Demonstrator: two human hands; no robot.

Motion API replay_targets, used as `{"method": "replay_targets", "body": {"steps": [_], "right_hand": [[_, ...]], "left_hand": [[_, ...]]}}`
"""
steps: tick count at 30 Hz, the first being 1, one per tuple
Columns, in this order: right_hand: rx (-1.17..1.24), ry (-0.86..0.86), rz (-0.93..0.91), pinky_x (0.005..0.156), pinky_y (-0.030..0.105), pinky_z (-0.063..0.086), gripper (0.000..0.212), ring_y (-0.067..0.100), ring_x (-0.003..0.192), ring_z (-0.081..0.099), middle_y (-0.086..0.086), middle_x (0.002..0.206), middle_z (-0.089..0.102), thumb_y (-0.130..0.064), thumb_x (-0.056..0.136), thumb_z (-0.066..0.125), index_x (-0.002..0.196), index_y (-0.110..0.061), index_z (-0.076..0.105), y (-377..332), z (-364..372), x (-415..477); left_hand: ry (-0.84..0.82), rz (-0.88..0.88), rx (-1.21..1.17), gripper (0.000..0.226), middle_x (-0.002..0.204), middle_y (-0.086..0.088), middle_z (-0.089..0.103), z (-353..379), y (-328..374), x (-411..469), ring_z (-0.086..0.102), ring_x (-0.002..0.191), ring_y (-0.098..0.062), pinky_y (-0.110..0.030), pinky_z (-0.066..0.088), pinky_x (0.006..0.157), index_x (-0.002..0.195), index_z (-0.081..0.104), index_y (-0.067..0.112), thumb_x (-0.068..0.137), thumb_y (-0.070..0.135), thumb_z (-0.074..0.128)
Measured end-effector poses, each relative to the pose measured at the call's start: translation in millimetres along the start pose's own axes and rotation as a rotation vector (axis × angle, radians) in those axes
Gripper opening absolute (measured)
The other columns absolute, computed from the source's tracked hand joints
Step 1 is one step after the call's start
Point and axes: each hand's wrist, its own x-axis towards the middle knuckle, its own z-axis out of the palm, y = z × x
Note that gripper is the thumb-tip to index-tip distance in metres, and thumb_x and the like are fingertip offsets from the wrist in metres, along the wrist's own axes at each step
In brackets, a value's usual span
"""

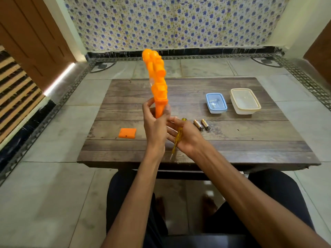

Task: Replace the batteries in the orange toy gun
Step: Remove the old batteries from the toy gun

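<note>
My left hand [155, 126] grips the lower end of the orange toy gun [157, 81] and holds it upright above the wooden table [232, 140]. My right hand [186, 136] is just right of it, palm up, holding a yellow screwdriver [177, 138] that lies across the palm with its tip toward me. The gun's orange battery cover [127, 133] lies flat on the table left of my hands. Two batteries [202, 124] lie side by side on the table to the right of my right hand.
A small blue-rimmed box [216, 103] and a larger cream box [244, 101] stand at the table's back right. The low table stands on a tiled floor, and my knees are under its near edge. A wooden door is at left.
</note>
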Motion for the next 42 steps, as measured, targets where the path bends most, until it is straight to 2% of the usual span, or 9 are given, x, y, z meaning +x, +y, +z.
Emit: {"method": "replay_targets", "body": {"steps": [3,6,10,12,18,23,26,30,42], "right_hand": [[0.044,-0.012,0.062,0.075,0.032,0.054,0.029,0.022,0.097,0.063,0.011,0.107,0.067,-0.023,0.104,0.042,0.111,-0.006,0.065,0.7,3.4,1.4],[0.148,-0.027,0.137,0.069,0.032,0.056,0.033,0.022,0.075,0.071,0.009,0.083,0.071,-0.027,0.103,0.043,0.089,-0.009,0.068,-1.5,-0.8,-2.1],[0.204,0.006,0.181,0.086,0.037,0.054,0.028,0.024,0.084,0.069,0.009,0.089,0.068,-0.022,0.101,0.045,0.1,-0.006,0.068,-7.9,-11.2,-1.9],[0.166,0.064,0.175,0.09,0.037,0.053,0.025,0.023,0.091,0.063,0.01,0.088,0.063,-0.02,0.104,0.043,0.103,-0.005,0.062,-12.6,-17.8,-1.7],[-0.39,0.288,-0.156,0.053,0.023,0.057,0.013,0.018,0.068,0.059,0.011,0.079,0.057,-0.009,0.1,0.05,0.098,-0.002,0.061,-42.6,-56.7,-12.7],[-1.146,0.74,-0.371,0.088,0.048,0.053,0.023,0.028,0.094,0.065,0.006,0.099,0.071,-0.037,0.093,0.058,0.102,-0.019,0.07,-66.1,-109.0,7.9],[-1.108,0.712,-0.303,0.087,0.047,0.055,0.015,0.024,0.091,0.066,0.002,0.09,0.072,-0.036,0.084,0.068,0.086,-0.022,0.073,-69.7,-124.1,22.2],[-1.049,0.73,-0.308,0.083,0.04,0.057,0.013,0.017,0.083,0.067,0.0,0.086,0.073,-0.029,0.074,0.079,0.083,-0.02,0.076,-73.3,-121.7,29.6],[-1.083,0.803,-0.258,0.076,0.037,0.058,0.026,0.018,0.083,0.066,0.003,0.09,0.071,-0.033,0.064,0.086,0.083,-0.019,0.076,-80.8,-113.7,50.2]], "left_hand": [[0.036,-0.011,0.28,0.044,0.1,0.003,0.064,14.5,4.7,1.0,0.065,0.093,-0.021,-0.05,0.054,0.083,0.11,0.051,0.037,0.074,0.04,0.074],[0.041,-0.009,0.542,0.043,0.106,0.005,0.065,28.2,11.0,-0.5,0.059,0.101,-0.025,-0.049,0.048,0.088,0.107,0.05,0.034,0.071,0.046,0.072],[0.051,0.066,0.664,0.044,0.115,0.004,0.063,40.1,11.9,-6.6,0.051,0.109,-0.023,-0.045,0.042,0.093,0.112,0.049,0.028,0.077,0.039,0.073],[0.054,0.067,0.555,0.043,0.111,0.005,0.063,39.7,11.9,-5.5,0.056,0.105,-0.022,-0.046,0.046,0.09,0.11,0.049,0.031,0.075,0.042,0.073],[0.064,-0.136,-0.03,0.03,0.104,0.003,0.061,19.5,14.3,-4.0,0.057,0.087,-0.001,-0.018,0.044,0.074,0.12,0.052,0.02,0.093,0.022,0.066],[0.111,-0.273,-0.268,0.039,0.111,-0.007,0.066,3.4,-0.8,-10.5,0.061,0.102,-0.014,-0.029,0.045,0.093,0.13,0.051,0.012,0.096,0.028,0.062],[0.094,-0.284,-0.387,0.041,0.096,-0.005,0.066,2.5,-7.9,-16.5,0.06,0.096,-0.017,-0.03,0.047,0.088,0.136,0.049,0.007,0.101,0.027,0.053],[0.052,-0.318,-0.512,0.043,0.12,-0.013,0.058,-0.3,-19.4,-19.9,0.06,0.098,-0.017,-0.029,0.05,0.082,0.143,0.043,0.009,0.102,0.025,0.047],[0.06,-0.429,-0.668,0.047,0.127,-0.013,0.053,-9.1,-38.6,-22.2,0.062,0.098,-0.017,-0.032,0.048,0.086,0.148,0.039,0.012,0.103,0.022,0.045]]}}
